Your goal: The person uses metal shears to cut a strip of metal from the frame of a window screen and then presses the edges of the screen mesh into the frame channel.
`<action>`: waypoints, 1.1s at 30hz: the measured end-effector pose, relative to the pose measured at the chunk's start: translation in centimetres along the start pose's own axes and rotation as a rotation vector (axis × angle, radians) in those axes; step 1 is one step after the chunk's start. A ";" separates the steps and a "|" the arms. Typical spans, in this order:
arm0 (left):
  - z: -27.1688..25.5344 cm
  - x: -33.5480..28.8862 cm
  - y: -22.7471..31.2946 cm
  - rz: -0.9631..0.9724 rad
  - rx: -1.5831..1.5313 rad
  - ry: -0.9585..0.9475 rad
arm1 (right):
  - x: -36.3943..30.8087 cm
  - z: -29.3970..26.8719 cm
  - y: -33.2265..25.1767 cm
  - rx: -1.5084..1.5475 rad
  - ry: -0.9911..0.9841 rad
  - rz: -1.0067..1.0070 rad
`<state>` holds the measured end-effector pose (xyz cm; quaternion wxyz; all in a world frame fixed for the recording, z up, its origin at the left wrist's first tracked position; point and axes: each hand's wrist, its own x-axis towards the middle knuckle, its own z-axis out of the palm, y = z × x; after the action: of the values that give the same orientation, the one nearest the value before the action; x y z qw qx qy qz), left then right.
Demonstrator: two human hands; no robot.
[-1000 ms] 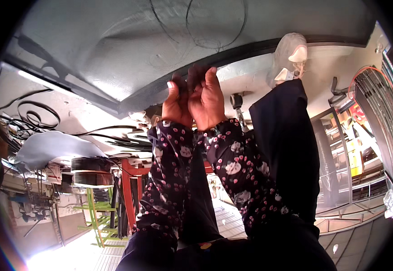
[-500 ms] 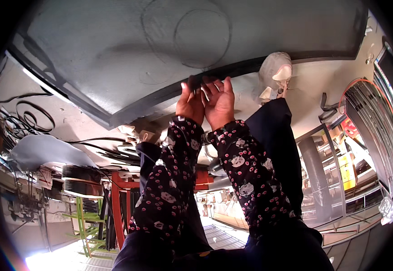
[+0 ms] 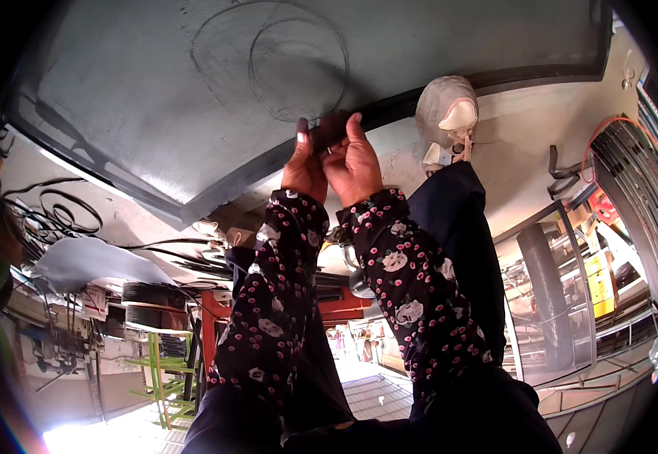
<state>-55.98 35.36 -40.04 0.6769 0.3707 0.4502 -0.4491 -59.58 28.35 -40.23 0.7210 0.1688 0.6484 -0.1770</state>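
Note:
A large grey mesh screen (image 3: 155, 98) in a dark frame (image 3: 242, 179) fills the upper part of the view. Both hands meet at the frame's near edge, wrists close together. My left hand (image 3: 305, 170) has its thumb pointing up toward the mesh; its other fingers are partly behind the right hand. My right hand (image 3: 354, 168) has its thumb raised and its fingers bent inward against the left. Deep shadow covers the fingertips, so anything small between them cannot be made out. Both forearms wear black sleeves (image 3: 401, 280) with a pink and white print.
My pale shoe (image 3: 439, 113) stands against the frame, right of the hands. Black cord (image 3: 57, 208) lies coiled on the floor at left, near spools (image 3: 155, 306) and a red stand (image 3: 344, 309). At right lean a smaller framed screen (image 3: 552, 295) and long metal strips (image 3: 631, 204).
My right hand's fingers were stretched out and spread; now they curl inward with the thumb up. The view has shifted slightly, while both hands remain at the frame's edge.

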 end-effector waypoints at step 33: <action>-0.2 1.1 0.6 -0.061 -0.065 0.399 | -2.5 -0.3 -4.3 -0.868 0.248 -0.182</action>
<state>-55.25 35.41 -41.11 0.5721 0.4166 0.6005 -0.3722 -62.11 24.82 -37.87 0.6235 -0.1864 0.7561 0.0698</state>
